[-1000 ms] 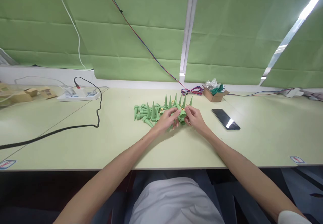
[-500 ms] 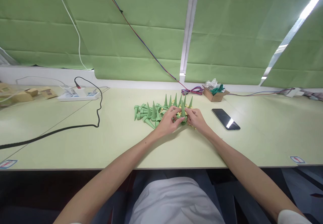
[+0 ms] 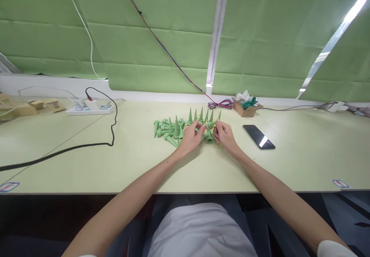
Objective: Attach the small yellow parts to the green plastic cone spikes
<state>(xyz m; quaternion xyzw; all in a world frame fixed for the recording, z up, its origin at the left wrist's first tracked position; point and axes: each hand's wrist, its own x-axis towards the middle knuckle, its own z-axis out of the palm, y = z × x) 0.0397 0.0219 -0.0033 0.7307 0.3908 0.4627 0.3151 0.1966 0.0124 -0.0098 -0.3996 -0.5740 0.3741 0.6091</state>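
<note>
Tabletop (image 3: 138, 160) beneath, both hands (image 3: 190, 137) converge around green cone (image 3: 211, 125).

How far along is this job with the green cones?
Partway, by the look of it. Likely done: the row of upright cones at the back. In hand: a tilted cone at the left hand's fingertips, its tip by the right hand. Probably left: the cones lying on their sides, though their state is unclear.
</note>
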